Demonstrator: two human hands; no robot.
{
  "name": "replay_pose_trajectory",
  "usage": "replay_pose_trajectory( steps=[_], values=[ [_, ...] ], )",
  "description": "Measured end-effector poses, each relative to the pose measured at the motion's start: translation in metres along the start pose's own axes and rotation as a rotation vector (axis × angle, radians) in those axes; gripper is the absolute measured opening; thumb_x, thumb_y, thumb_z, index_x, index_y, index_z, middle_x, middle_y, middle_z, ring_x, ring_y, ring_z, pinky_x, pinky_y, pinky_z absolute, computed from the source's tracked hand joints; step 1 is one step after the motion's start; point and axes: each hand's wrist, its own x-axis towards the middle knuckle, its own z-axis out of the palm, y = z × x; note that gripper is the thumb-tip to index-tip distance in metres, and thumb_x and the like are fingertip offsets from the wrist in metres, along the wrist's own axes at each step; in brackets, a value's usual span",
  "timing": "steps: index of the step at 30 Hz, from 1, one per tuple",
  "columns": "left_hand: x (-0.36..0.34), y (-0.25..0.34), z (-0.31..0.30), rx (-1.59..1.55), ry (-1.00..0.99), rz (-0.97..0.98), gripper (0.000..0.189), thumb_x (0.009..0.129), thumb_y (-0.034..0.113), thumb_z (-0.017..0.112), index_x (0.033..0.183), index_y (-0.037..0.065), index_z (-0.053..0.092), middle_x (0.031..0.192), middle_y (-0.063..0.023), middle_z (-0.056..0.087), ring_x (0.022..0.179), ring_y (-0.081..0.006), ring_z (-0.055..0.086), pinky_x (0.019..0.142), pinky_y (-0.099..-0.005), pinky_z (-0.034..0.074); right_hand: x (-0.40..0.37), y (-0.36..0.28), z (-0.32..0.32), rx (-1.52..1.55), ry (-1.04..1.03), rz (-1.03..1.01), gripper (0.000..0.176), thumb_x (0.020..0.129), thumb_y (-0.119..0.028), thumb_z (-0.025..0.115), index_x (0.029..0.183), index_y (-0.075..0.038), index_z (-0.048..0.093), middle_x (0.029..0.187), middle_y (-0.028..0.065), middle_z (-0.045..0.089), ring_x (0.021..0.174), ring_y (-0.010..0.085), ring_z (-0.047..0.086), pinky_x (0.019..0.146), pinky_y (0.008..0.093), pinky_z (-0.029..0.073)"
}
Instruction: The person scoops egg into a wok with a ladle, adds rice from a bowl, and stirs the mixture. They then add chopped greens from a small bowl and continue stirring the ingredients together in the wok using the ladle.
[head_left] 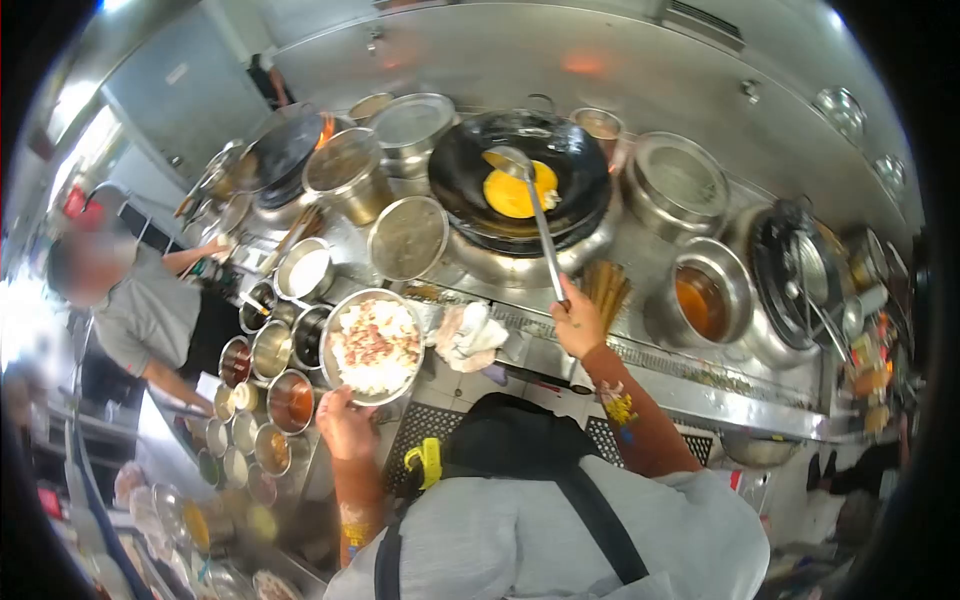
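Observation:
My right hand (578,322) is closed around the long handle of a metal ladle (543,235). The ladle's bowl rests inside a black wok (455,170), beside a pool of yellow egg (512,197). With my left hand (345,420) I grip the near rim of a metal bowl (368,398). In that bowl lies what looks like white rice topped with pinkish diced meat (374,338). The bowl is level, to the left of the wok and nearer to me. A crumpled white cloth (468,335) lies just right of the bowl.
Several seasoning containers, one a tin of red sauce (290,400), stand at the left. Lidded pots (412,125) and a pot of brown liquid (703,300) flank the wok. A bamboo brush (605,290) lies near my right hand. A co-worker (150,310) stands at far left.

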Motion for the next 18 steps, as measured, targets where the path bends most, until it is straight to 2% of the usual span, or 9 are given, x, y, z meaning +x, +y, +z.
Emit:
replay_pose_trajectory(
  steps=[3, 5, 7, 11, 12, 16, 18],
  values=[
    [0.006, -0.001, -0.004, 0.002, -0.024, 0.023, 0.02, 0.08, 0.021, 0.064, 0.09, 0.005, 0.055, 0.091, -0.0065, 0.06, 0.081, -0.0206, 0.061, 0.061, -0.0343, 0.054, 0.014, -0.014, -0.008, -0.021, -0.024, 0.068, 0.054, 0.084, -0.011, 0.061, 0.136, -0.004, 0.047, 0.079, 0.0136, 0.062, 0.069, 0.0196, 0.057, 0.069, 0.0325, 0.048],
    [0.009, 0.002, -0.004, -0.013, -0.079, 0.019, 0.018, 0.081, 0.02, 0.063, 0.089, 0.005, 0.056, 0.093, -0.0071, 0.06, 0.085, -0.021, 0.061, 0.061, -0.0351, 0.053, 0.027, -0.006, -0.001, 0.049, -0.026, 0.081, 0.055, 0.084, -0.012, 0.061, 0.137, -0.005, 0.046, 0.079, 0.0134, 0.062, 0.069, 0.0202, 0.058, 0.069, 0.0328, 0.048],
    [0.012, 0.003, -0.005, 0.007, -0.117, 0.006, 0.015, 0.082, 0.018, 0.062, 0.089, 0.005, 0.056, 0.095, -0.0074, 0.06, 0.088, -0.0206, 0.061, 0.062, -0.0356, 0.054, 0.03, -0.03, -0.014, 0.107, -0.032, 0.115, 0.058, 0.083, -0.012, 0.062, 0.138, -0.005, 0.045, 0.077, 0.0119, 0.063, 0.067, 0.0197, 0.057, 0.067, 0.0322, 0.048],
    [0.021, 0.002, -0.008, -0.014, -0.138, 0.004, 0.012, 0.083, 0.017, 0.061, 0.087, 0.007, 0.056, 0.094, -0.0066, 0.061, 0.088, -0.0196, 0.06, 0.061, -0.0353, 0.054, 0.028, -0.043, -0.019, 0.179, -0.134, 0.159, 0.06, 0.082, -0.011, 0.061, 0.138, -0.003, 0.044, 0.073, 0.0072, 0.059, 0.061, 0.0168, 0.055, 0.062, 0.0316, 0.047],
    [0.025, 0.001, -0.009, -0.003, -0.138, 0.013, 0.011, 0.083, 0.017, 0.061, 0.086, 0.008, 0.055, 0.094, -0.0058, 0.06, 0.087, -0.0199, 0.06, 0.063, -0.0372, 0.054, 0.025, -0.049, -0.023, 0.162, -0.168, 0.147, 0.061, 0.082, -0.008, 0.06, 0.14, -0.003, 0.043, 0.068, 0.0047, 0.056, 0.059, 0.0134, 0.054, 0.058, 0.0305, 0.046],
    [0.032, -0.001, -0.007, 0.013, -0.101, -0.048, 0.009, 0.083, 0.015, 0.06, 0.086, 0.008, 0.054, 0.093, -0.0047, 0.058, 0.086, -0.0213, 0.059, 0.067, -0.0405, 0.054, 0.009, -0.048, -0.036, 0.292, -0.258, 0.188, 0.063, 0.081, -0.004, 0.059, 0.141, -0.005, 0.041, 0.068, 0.0007, 0.053, 0.052, 0.0091, 0.05, 0.048, 0.0272, 0.042],
    [0.034, -0.003, -0.008, 0.01, -0.112, -0.053, 0.009, 0.083, 0.015, 0.061, 0.086, 0.008, 0.054, 0.093, -0.0048, 0.057, 0.087, -0.0211, 0.059, 0.066, -0.0401, 0.053, -0.001, -0.05, -0.051, 0.257, -0.271, 0.216, 0.061, 0.08, -0.008, 0.06, 0.139, -0.006, 0.045, 0.074, 0.0065, 0.06, 0.061, 0.0147, 0.056, 0.058, 0.0299, 0.046]
  ],
)
